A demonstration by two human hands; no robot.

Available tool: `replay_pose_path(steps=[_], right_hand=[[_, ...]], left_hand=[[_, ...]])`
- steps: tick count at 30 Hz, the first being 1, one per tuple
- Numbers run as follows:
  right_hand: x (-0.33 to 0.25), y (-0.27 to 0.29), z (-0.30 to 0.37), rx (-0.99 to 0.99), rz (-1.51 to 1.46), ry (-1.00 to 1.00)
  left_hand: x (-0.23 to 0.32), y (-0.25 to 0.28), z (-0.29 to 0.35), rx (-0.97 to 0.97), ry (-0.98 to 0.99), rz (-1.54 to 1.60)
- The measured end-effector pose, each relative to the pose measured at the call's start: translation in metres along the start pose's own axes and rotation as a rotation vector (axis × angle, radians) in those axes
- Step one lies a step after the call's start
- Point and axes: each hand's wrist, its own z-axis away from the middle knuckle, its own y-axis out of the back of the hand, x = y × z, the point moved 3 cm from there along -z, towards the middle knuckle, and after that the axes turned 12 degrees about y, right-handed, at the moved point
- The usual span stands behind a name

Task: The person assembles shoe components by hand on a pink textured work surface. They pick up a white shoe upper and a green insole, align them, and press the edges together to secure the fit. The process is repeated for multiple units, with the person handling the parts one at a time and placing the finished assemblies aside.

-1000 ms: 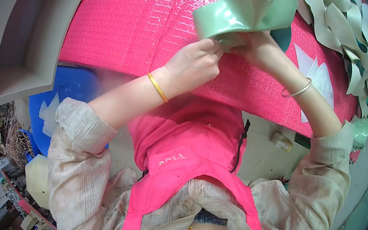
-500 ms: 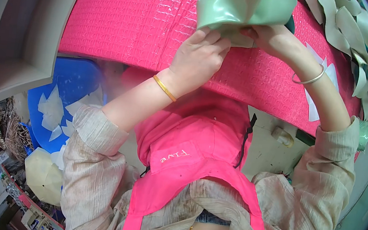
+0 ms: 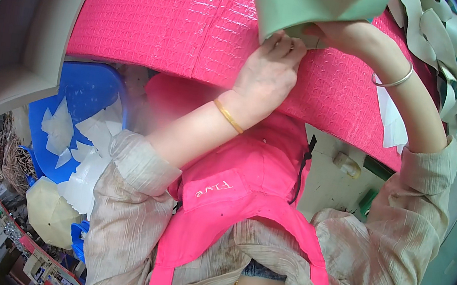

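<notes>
A pale green, smooth flexible sheet (image 3: 315,7), curved over on itself, hangs above a pink quilted table cover (image 3: 157,23) at the top of the view. My left hand (image 3: 269,73), wearing a gold bangle, pinches the sheet's lower edge between closed fingers. On the other side my right hand (image 3: 355,38), with a silver bangle on its wrist, is closed on the same edge. Its fingertips are partly tucked behind the sheet. A small lighter flap (image 3: 314,42) shows between the hands.
Several pale and green curved strips (image 3: 428,30) pile up at the far right. White paper pieces (image 3: 390,117) lie beneath my right forearm. To the left are a grey open box (image 3: 30,30) and a blue tub (image 3: 83,80) holding white scraps.
Both hands and the sheet have shifted slightly right. My left hand has turned more upright along the edge, and the sheet's left side now hangs straighter.
</notes>
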Motion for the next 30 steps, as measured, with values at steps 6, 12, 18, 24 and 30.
replay_pose_path(steps=[6, 12, 18, 24, 30], right_hand=[[0.018, -0.005, 0.014, -0.042, -0.125, -0.053], [0.038, -0.017, 0.042, -0.146, -0.197, -0.205], [0.030, -0.010, 0.035, -0.101, -0.196, -0.156], [0.036, -0.004, 0.054, -0.079, -0.208, -0.211], [0.030, 0.011, 0.039, 0.138, -0.233, 0.064]], left_hand=[[0.009, -0.005, -0.007, -0.006, 0.028, -0.013], [0.007, -0.012, -0.005, -0.029, 0.081, 0.146], [0.022, -0.014, -0.017, -0.036, 0.077, 0.037], [0.025, -0.014, -0.019, -0.067, 0.104, 0.101], [0.034, -0.027, -0.026, 0.046, 0.074, 0.041]])
